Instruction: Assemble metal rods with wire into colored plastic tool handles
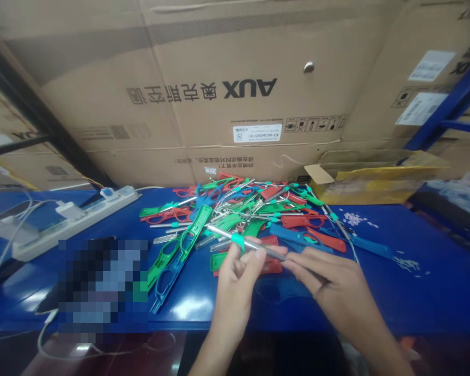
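My left hand is closed around a thin metal lighter tube that carries a green plastic collar. With fingers pinched together, my right hand grips the near, dark end of the same piece, close to the left fingertips. The tube slants up to the left over a heap of lighter parts. In that heap lie green handle halves, blue handle halves, red handle halves and more metal tubes with green collars. My fingers hide part of the dark end.
A large cardboard carton forms the back wall. An opened box with yellow tape stands at the back right. Small white pieces are scattered at the right of the blue table. A power strip and a pixelated device lie left.
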A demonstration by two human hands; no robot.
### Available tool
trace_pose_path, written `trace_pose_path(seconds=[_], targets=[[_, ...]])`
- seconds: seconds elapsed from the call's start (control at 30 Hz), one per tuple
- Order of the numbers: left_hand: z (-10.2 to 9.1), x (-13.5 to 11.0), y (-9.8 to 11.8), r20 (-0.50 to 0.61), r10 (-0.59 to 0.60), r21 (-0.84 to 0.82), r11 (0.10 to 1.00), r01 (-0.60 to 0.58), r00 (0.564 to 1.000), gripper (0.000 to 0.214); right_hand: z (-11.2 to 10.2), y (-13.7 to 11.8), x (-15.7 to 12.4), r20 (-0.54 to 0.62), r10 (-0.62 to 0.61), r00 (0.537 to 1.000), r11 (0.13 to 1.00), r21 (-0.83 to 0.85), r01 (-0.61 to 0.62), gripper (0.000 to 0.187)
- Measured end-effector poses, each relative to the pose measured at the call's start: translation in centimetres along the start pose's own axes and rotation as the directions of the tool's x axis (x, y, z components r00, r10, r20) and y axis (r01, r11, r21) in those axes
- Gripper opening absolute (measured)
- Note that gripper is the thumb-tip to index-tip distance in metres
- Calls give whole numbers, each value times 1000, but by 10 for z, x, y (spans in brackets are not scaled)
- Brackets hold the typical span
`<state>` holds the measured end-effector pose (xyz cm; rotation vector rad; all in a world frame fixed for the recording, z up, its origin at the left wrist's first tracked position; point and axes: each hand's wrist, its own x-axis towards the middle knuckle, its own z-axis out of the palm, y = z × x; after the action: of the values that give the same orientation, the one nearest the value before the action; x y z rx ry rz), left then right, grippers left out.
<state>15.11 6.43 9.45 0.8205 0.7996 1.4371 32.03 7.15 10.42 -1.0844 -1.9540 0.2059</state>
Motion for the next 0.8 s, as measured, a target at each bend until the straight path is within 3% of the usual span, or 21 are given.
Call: trace_pose_path(seconds=[0.2,0.4,0.63,0.8], targets=[[-5,-5,-11,2,-9,-1,1000,9,1000,21,-1,-1,-7,-76,-16,997,999,30,18,12],[-5,-5,-6,23,13,-29,999,-12,1000,18,-1,-5,-1,-124,-81,989,997,-24,79,12],[2,-4,1,-107,-13,-105,995,1,994,29,1,-13,4,-123,-83,989,996,6,85,11],[-4,-18,2,-132,31,-21,999,-34,991,31,3,-19,-5,-84,-23,996,990,134,34,12]])
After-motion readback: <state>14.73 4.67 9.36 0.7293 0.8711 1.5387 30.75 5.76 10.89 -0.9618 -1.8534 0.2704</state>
